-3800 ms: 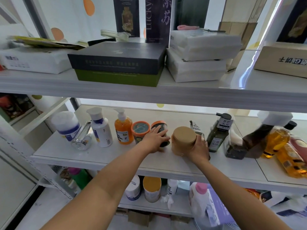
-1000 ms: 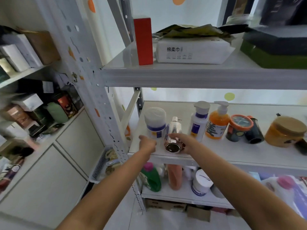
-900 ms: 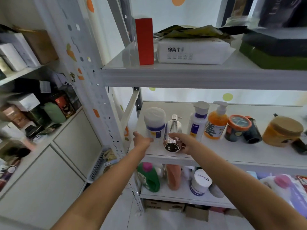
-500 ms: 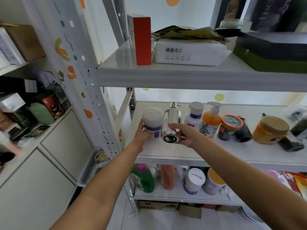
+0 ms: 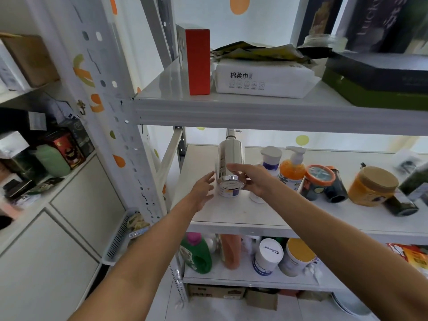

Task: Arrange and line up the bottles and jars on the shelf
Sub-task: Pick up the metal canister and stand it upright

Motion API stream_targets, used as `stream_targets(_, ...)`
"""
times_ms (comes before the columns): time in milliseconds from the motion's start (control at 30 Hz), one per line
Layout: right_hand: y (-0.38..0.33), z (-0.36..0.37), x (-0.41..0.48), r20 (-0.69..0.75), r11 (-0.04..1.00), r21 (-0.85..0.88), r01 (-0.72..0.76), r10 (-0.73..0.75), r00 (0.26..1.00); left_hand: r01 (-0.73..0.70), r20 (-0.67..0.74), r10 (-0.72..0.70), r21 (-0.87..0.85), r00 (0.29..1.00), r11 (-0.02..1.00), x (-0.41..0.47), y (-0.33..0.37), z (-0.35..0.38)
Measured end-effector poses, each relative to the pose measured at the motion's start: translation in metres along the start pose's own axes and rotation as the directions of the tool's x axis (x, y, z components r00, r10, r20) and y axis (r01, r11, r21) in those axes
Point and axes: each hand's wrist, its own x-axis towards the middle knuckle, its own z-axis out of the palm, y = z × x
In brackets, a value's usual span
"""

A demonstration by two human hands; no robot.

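A mirror-bright, chrome-finished bottle gleams over the glossy white shelf, beside a translucent plastic pump bottle and matt-lidded jar.

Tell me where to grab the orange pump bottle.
Probably best to take the orange pump bottle by its narrow neck under the pump head, coming from the front: it stands upright, with the white bottle and orange-rimmed tin close on either side.
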Motion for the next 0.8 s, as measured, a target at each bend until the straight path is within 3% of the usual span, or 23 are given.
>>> stream_targets(167,0.005,0.029,-0.003,0.018,1.000,-0.027,0.011,-0.011,1.000,-0.053,-0.176,0.006,-0.263,0.984,0.963,-0.008,0.021,-0.019)
stream_targets(367,0.025,0.062,0.004,0.054,0.997,-0.073,0.002,0.002,0.999,-0.006,0.008,0.007,-0.102,1.000,0.995,-0.016,0.041,-0.034)
stream_targets(467,0.035,0.067,0.010,0.053,0.989,-0.145,0.019,-0.011,0.999,0.017,-0.067,-0.022,-0.075,0.997,0.997,-0.013,0.035,-0.039)
stream_targets(533,0.035,0.066,0.012,0.070,0.939,-0.335,0.077,-0.057,0.996,0.044,-0.139,-0.058,-0.102,0.989,0.994,-0.011,0.030,-0.039)
stream_targets(600,0.032,0.062,0.013,0.023,0.763,-0.620,0.182,-0.214,0.977,0.053,-0.209,-0.074,-0.104,0.975,0.993,-0.009,0.024,-0.037)
stream_targets(633,0.029,0.058,0.013,-0.017,0.635,-0.734,0.240,-0.371,0.929,0.052,-0.246,-0.072,-0.087,0.967,0.995,-0.007,0.020,-0.036)
stream_targets(700,0.022,0.046,0.015,0.016,0.353,-0.874,0.335,-0.667,0.745,0.050,-0.305,-0.056,-0.029,0.951,0.998,-0.002,0.012,-0.036)
stream_targets(733,0.019,0.038,0.019,0.118,0.193,-0.912,0.363,-0.722,0.682,0.060,-0.324,-0.055,0.004,0.945,0.998,0.000,0.008,-0.036)
stream_targets(800,0.021,0.022,0.031,0.325,-0.098,-0.936,0.339,-0.612,0.721,0.101,-0.344,-0.077,0.051,0.936,0.994,0.006,0.002,-0.035)
